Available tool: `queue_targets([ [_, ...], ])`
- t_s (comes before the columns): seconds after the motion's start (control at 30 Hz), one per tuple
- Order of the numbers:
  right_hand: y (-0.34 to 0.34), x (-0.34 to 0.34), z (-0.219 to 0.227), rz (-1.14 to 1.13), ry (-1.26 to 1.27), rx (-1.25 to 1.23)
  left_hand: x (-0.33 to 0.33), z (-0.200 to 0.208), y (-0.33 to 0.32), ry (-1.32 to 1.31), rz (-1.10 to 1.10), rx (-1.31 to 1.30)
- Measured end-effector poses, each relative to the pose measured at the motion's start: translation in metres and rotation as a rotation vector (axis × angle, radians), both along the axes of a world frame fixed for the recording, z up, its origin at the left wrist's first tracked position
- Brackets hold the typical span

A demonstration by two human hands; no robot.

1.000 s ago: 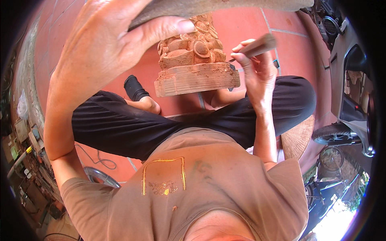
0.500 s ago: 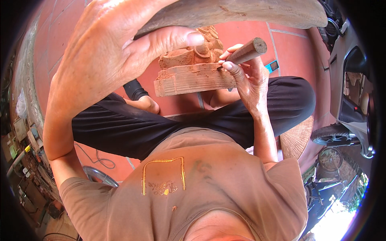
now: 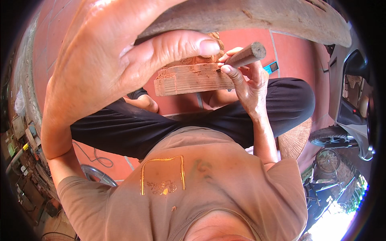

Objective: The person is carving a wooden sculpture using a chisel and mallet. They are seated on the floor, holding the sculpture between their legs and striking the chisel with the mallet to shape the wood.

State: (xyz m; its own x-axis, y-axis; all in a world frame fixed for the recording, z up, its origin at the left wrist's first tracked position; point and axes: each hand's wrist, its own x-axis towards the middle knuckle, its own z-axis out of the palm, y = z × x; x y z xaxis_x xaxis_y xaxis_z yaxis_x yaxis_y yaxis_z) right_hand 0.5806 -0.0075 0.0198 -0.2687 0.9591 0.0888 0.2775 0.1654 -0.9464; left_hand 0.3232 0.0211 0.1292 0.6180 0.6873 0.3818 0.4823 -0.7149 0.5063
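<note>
My left hand (image 3: 120, 60) is raised close to the camera, fingers shut around a long, weathered wooden club (image 3: 261, 16) that spans the top of the view. Below it, a reddish carved wooden block (image 3: 189, 78) with a ridged base rests over my crossed legs in black trousers (image 3: 132, 128). My right hand (image 3: 249, 86) grips the round wooden handle of a chisel (image 3: 249, 54), with its fingertips against the right end of the block. The chisel's blade is hidden behind the fingers and the block.
Red floor tiles (image 3: 297, 52) lie all around. A small blue-faced device (image 3: 271, 67) sits on the floor past my right hand. A woven round mat (image 3: 295, 138) and a parked vehicle (image 3: 354, 104) are at the right; a cable (image 3: 96, 158) and a fan guard (image 3: 94, 174) lie lower left.
My left hand has lifted the club higher and nearer the camera, now covering more of the carving. My right hand moved the chisel in against the block's right end.
</note>
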Motion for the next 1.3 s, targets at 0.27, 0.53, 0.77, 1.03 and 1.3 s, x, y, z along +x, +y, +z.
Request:
queue_targets([
  [0.27,-0.005,0.000,-0.002,-0.016,-0.063,0.202,0.009,0.001,-0.012,0.032,0.069,-0.069],
  [0.53,-0.013,0.010,-0.011,0.035,-0.189,0.409,0.018,0.003,-0.013,-0.205,-0.002,-0.169],
  [0.77,-0.036,0.047,-0.057,0.069,-0.519,0.452,0.024,-0.010,-0.014,-0.119,-0.111,0.058],
  [1.03,-0.025,0.036,-0.057,0.011,-0.223,0.635,0.020,0.004,-0.025,0.116,-0.024,0.129],
  [1.3,-0.013,0.001,-0.020,-0.067,0.079,0.198,-0.013,0.012,0.000,0.107,0.026,-0.015],
])
